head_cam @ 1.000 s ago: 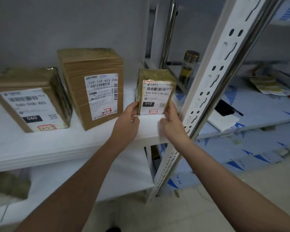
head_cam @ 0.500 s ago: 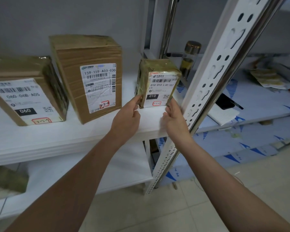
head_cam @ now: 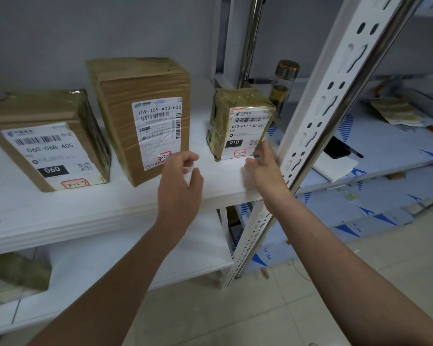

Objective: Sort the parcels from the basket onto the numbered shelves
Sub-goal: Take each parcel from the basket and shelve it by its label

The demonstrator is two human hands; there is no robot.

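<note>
A small tape-wrapped parcel (head_cam: 238,121) labelled 010 stands upright on the white shelf (head_cam: 110,213), close to the slotted upright post (head_cam: 323,108). My left hand (head_cam: 183,176) hovers in front of the shelf, left of this parcel and apart from it, fingers loosely curled and holding nothing. My right hand (head_cam: 263,168) is at the parcel's lower right corner, its blurred fingertips just touching that corner. A tall cardboard box (head_cam: 145,116) labelled 159 and a low box (head_cam: 43,141) labelled 060 stand further left on the same shelf.
A glass bottle (head_cam: 284,83) with a gold cap stands behind the small parcel. Another wrapped parcel (head_cam: 13,278) lies on the lower shelf at the left. A dark phone (head_cam: 335,148) and papers lie on the neighbouring rack to the right. Tiled floor is below.
My left hand has let go of the small parcel and drawn back to the left. My right hand has slid down to the parcel's lower right corner. The parcel now stands on the shelf.
</note>
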